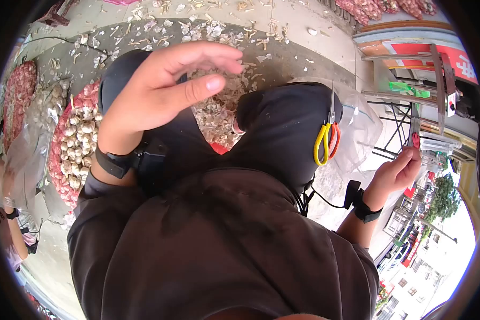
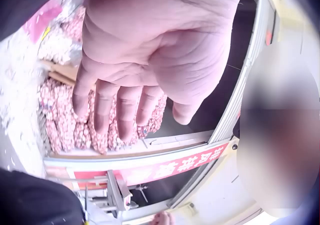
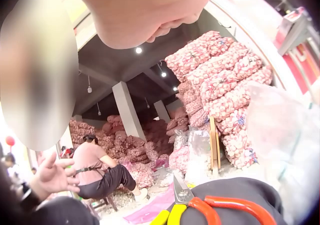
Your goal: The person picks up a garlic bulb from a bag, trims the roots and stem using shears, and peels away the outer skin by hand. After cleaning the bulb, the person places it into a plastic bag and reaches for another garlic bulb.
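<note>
Grey flr (image 1: 298, 65) w/ garlic skins (image 1: 213, 30) & red mesh bags (image 1: 20, 96)

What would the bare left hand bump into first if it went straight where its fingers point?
Nothing near the left hand: the way looks free at first. Farther on, it might meet the stacked pink net sacks of garlic, though how deep they lie is unclear.
</note>
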The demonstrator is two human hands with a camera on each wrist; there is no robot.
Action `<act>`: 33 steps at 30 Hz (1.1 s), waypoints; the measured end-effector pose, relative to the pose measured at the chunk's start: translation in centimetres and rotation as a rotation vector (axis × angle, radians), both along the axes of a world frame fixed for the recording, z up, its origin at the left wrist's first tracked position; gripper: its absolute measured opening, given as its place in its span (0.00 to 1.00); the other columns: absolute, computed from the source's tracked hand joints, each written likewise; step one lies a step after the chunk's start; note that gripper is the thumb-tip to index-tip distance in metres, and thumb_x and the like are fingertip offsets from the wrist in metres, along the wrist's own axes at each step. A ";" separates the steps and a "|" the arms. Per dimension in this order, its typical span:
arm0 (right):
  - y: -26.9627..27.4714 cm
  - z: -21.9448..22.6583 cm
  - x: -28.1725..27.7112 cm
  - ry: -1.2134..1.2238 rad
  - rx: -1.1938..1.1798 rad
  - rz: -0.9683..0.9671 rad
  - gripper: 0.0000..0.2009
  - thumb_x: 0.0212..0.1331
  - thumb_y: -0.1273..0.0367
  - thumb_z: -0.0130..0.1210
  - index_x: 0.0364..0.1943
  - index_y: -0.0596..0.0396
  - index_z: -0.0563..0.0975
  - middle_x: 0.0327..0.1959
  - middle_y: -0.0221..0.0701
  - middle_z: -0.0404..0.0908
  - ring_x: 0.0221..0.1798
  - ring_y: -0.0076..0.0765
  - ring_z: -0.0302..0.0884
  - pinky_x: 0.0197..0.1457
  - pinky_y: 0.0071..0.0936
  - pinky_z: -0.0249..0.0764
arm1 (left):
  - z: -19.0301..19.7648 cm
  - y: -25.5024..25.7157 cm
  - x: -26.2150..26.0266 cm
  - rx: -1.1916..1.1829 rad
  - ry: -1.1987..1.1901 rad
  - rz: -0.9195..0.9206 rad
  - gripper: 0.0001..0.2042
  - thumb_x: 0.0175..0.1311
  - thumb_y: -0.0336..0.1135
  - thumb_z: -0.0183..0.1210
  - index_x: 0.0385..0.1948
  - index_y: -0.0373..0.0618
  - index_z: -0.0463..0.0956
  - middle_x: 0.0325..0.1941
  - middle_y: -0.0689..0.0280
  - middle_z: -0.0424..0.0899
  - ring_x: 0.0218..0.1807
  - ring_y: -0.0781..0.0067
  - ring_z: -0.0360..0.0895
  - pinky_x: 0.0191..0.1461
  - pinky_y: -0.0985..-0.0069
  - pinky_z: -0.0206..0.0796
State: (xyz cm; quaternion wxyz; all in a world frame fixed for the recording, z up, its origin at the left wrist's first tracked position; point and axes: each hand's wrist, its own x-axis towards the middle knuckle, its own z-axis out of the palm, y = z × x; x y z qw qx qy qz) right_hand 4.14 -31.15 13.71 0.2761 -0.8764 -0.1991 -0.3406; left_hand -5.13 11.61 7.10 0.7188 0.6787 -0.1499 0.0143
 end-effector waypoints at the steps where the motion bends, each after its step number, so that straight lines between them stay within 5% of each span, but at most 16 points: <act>1: 1.9 -0.2 -1.7 0.014 -0.106 0.110 0.06 0.66 0.71 0.50 0.34 0.61 0.73 0.25 0.32 0.75 0.32 0.27 0.74 0.37 0.24 0.69 | -0.1 2.5 -0.7 0.267 -0.083 0.174 0.18 0.70 0.32 0.53 0.58 0.35 0.71 0.52 0.58 0.82 0.58 0.70 0.75 0.64 0.74 0.61; 3: 6.3 -0.7 -4.3 0.545 -0.504 0.174 0.10 0.61 0.71 0.55 0.43 0.61 0.74 0.34 0.43 0.76 0.37 0.42 0.77 0.43 0.32 0.72 | -2.1 7.9 -2.8 0.574 0.076 0.636 0.14 0.71 0.31 0.53 0.53 0.36 0.76 0.51 0.61 0.83 0.56 0.74 0.76 0.63 0.76 0.62; 5: 6.1 -4.1 -4.3 0.691 -0.585 0.233 0.19 0.57 0.72 0.58 0.53 0.59 0.71 0.46 0.49 0.73 0.47 0.56 0.75 0.51 0.41 0.72 | -8.5 14.9 -5.4 0.782 0.046 0.936 0.14 0.72 0.34 0.53 0.52 0.36 0.76 0.48 0.61 0.84 0.52 0.74 0.78 0.59 0.76 0.66; 6: 5.5 -5.0 -4.2 0.724 -0.609 0.213 0.24 0.56 0.71 0.59 0.59 0.56 0.67 0.54 0.50 0.69 0.54 0.60 0.72 0.56 0.44 0.71 | -12.4 18.1 -7.7 0.778 0.196 1.045 0.14 0.69 0.38 0.55 0.50 0.41 0.78 0.44 0.57 0.85 0.45 0.64 0.82 0.50 0.73 0.71; 8: 5.7 -5.8 -4.1 0.656 -0.623 0.186 0.25 0.56 0.71 0.59 0.59 0.56 0.67 0.53 0.49 0.70 0.53 0.60 0.72 0.55 0.43 0.71 | -19.1 21.5 -13.7 1.076 0.596 0.975 0.14 0.68 0.35 0.54 0.52 0.41 0.77 0.45 0.53 0.84 0.47 0.61 0.83 0.52 0.69 0.72; 9: 5.8 -6.1 -4.1 0.624 -0.629 0.173 0.25 0.56 0.71 0.59 0.59 0.56 0.67 0.52 0.48 0.70 0.52 0.59 0.73 0.54 0.43 0.71 | -26.2 24.3 -18.7 1.222 0.526 0.925 0.14 0.64 0.36 0.51 0.48 0.46 0.78 0.40 0.49 0.84 0.45 0.46 0.81 0.49 0.60 0.72; 10: 5.8 -6.2 -4.1 0.685 -0.575 0.153 0.25 0.57 0.71 0.59 0.60 0.56 0.67 0.51 0.47 0.71 0.50 0.55 0.74 0.53 0.40 0.72 | -27.9 22.5 -21.7 1.194 0.711 0.843 0.14 0.62 0.35 0.51 0.47 0.46 0.78 0.41 0.48 0.84 0.47 0.45 0.80 0.50 0.56 0.71; 14: 2.3 -7.4 -2.8 1.002 -0.037 0.179 0.27 0.56 0.78 0.55 0.63 0.57 0.64 0.54 0.39 0.69 0.50 0.35 0.74 0.55 0.33 0.74 | -46.5 18.4 -36.6 0.907 1.110 0.655 0.14 0.58 0.35 0.55 0.43 0.39 0.78 0.38 0.47 0.84 0.39 0.47 0.81 0.45 0.60 0.72; 16: 2.0 -8.2 -3.2 0.792 -0.344 0.081 0.28 0.55 0.79 0.53 0.64 0.56 0.63 0.57 0.40 0.66 0.50 0.34 0.74 0.55 0.32 0.74 | -53.4 14.2 -41.5 0.926 1.302 0.412 0.13 0.58 0.36 0.57 0.42 0.40 0.78 0.36 0.51 0.85 0.34 0.51 0.82 0.40 0.62 0.73; 17: 1.9 -8.4 -3.2 0.677 -0.495 0.036 0.29 0.55 0.80 0.52 0.64 0.56 0.62 0.58 0.41 0.64 0.51 0.33 0.74 0.56 0.31 0.74 | -53.7 11.8 -41.8 0.886 1.394 0.395 0.14 0.58 0.37 0.57 0.42 0.40 0.78 0.36 0.52 0.85 0.33 0.52 0.82 0.40 0.62 0.73; 18: 1.6 -8.8 -3.3 0.833 -0.360 0.002 0.31 0.53 0.80 0.52 0.65 0.54 0.61 0.60 0.42 0.62 0.52 0.37 0.74 0.55 0.32 0.76 | -53.6 9.9 -41.7 0.840 1.474 0.407 0.14 0.58 0.37 0.57 0.42 0.40 0.78 0.36 0.52 0.85 0.33 0.53 0.82 0.40 0.62 0.73; 25: 2.8 -7.8 -2.6 0.976 -0.459 -0.163 0.32 0.53 0.77 0.52 0.66 0.55 0.59 0.59 0.44 0.60 0.44 0.42 0.81 0.50 0.33 0.80 | -52.0 4.9 -39.9 0.616 1.688 0.617 0.14 0.59 0.38 0.58 0.42 0.40 0.78 0.35 0.55 0.85 0.31 0.57 0.81 0.38 0.65 0.72; 31: 1.9 -7.8 -2.6 1.207 -0.363 -0.176 0.31 0.58 0.71 0.48 0.67 0.61 0.53 0.43 0.48 0.78 0.38 0.38 0.83 0.43 0.30 0.81 | -51.9 5.2 -38.8 0.478 1.736 0.767 0.14 0.59 0.40 0.59 0.42 0.39 0.78 0.33 0.57 0.84 0.30 0.60 0.80 0.36 0.66 0.71; 33: 2.4 -7.4 -2.9 1.343 -0.237 -0.170 0.33 0.60 0.71 0.47 0.68 0.64 0.48 0.35 0.44 0.81 0.31 0.36 0.83 0.33 0.26 0.79 | -52.0 5.5 -38.5 0.414 1.742 0.836 0.15 0.59 0.40 0.59 0.41 0.39 0.78 0.33 0.58 0.84 0.29 0.62 0.80 0.35 0.67 0.71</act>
